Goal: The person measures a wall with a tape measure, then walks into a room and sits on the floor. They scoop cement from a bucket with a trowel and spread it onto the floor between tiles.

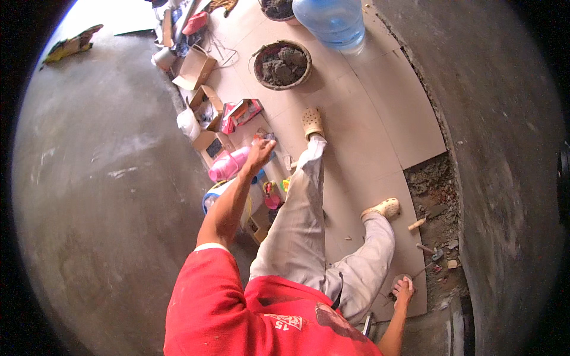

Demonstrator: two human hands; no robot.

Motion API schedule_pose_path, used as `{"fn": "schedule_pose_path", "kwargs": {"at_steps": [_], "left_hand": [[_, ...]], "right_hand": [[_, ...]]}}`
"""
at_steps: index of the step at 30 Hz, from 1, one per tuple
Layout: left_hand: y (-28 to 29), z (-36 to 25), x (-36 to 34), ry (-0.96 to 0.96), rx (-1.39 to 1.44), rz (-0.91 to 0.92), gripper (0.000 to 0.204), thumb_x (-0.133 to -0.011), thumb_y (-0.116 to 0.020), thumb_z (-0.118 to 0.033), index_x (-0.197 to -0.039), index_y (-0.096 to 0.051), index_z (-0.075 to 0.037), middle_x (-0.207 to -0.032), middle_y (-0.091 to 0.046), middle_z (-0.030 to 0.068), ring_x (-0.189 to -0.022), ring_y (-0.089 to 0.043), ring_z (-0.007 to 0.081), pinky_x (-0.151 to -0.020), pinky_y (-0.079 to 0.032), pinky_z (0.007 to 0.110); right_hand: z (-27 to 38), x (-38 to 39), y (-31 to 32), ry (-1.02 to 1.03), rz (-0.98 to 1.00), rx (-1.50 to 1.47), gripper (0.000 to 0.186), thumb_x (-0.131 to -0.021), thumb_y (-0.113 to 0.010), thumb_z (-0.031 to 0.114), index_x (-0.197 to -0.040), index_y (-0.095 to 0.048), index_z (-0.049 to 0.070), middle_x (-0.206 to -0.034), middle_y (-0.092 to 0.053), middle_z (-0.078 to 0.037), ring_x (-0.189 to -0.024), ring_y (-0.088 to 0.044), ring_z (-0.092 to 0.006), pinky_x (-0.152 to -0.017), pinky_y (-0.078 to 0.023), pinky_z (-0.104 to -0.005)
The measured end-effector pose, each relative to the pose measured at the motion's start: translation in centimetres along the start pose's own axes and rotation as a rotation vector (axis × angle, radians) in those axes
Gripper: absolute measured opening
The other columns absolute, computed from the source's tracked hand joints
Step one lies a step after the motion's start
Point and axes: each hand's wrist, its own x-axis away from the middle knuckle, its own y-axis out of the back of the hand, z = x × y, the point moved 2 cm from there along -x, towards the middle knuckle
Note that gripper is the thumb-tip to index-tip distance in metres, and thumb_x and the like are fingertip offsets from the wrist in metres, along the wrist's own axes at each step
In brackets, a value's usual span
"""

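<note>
My left hand (261,151) reaches out beside my left leg, fingers curled at a small dark item (265,136) too small to name. It is near a pink plastic container (227,164) and a red box (240,113). At the lower right, beside my bent right leg, my right hand (402,291) has its fingers curled round a greyish object that I cannot make out, low over the tile edge. A wooden-handled tool (417,225) and a metal-headed tool (431,252) lie near it on the broken floor strip.
Two buckets of mortar (282,65), (276,9) and a blue water jug (329,21) stand ahead on the tiles (380,107). Cardboard boxes (196,65) and clutter line the left wall (101,190). A rough exposed strip (433,178) runs along the right wall (499,166).
</note>
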Motion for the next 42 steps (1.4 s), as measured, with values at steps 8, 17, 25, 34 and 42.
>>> {"fn": "schedule_pose_path", "kwargs": {"at_steps": [8,17,25,34,42], "left_hand": [[12.1,0.6,-30.1,0.046,-0.157,-0.140,0.058,-0.090,-0.064,-0.044,-0.126,-0.059,0.001,-0.107,-0.069,0.0238,-0.104,-0.067,0.0358,-0.092,-0.051,0.039],[16.2,-2.2,-44.5,0.058,0.221,-0.075,0.057,-0.086,-0.073,-0.044,-0.124,-0.058,-0.004,-0.097,-0.066,0.0110,-0.082,-0.063,0.0218,-0.073,-0.051,0.034],[13.7,-8.9,-33.9,-0.029,0.612,0.129,0.028,-0.099,-0.061,-0.036,-0.082,-0.052,-0.015,-0.065,-0.043,-0.0045,-0.057,-0.042,0.0084,-0.061,-0.044,0.028],[3.5,-18.5,-21.4,-0.191,0.518,0.158,0.043,-0.095,-0.059,-0.050,-0.104,-0.057,-0.008,-0.090,-0.052,0.0013,-0.075,-0.050,0.0138,-0.068,-0.045,0.030],[-2.0,-20.2,-7.9,-0.516,0.080,0.478,0.064,-0.098,-0.055,-0.047,-0.144,-0.041,-0.005,-0.130,-0.055,0.0154,-0.104,-0.061,0.0248,-0.081,-0.051,0.036]], "right_hand": [[9.9,8.9,-19.3,-0.090,-0.004,0.247,0.040,-0.098,-0.055,0.036,-0.128,-0.057,0.010,-0.108,-0.060,-0.005,-0.083,-0.060,-0.0181,-0.062,-0.049,-0.0297],[15.2,13.2,-30.6,0.070,0.027,0.511,0.037,-0.097,-0.059,0.031,-0.123,-0.061,0.003,-0.105,-0.064,-0.007,-0.073,-0.060,-0.0124,-0.060,-0.051,-0.0271],[16.6,16.4,-35.2,0.005,-0.092,0.117,0.033,-0.098,-0.058,0.030,-0.120,-0.063,0.006,-0.107,-0.067,-0.009,-0.082,-0.066,-0.0175,-0.070,-0.054,-0.0310],[11.7,17.3,-39.1,0.566,-0.163,-0.037,0.031,-0.098,-0.059,0.024,-0.119,-0.061,0.001,-0.097,-0.066,-0.005,-0.082,-0.063,-0.0118,-0.068,-0.050,-0.0287],[6.0,17.2,-34.8,0.317,-0.194,-0.230,0.029,-0.098,-0.058,0.027,-0.116,-0.063,0.004,-0.099,-0.069,-0.010,-0.089,-0.067,-0.0242,-0.076,-0.053,-0.0378]]}}
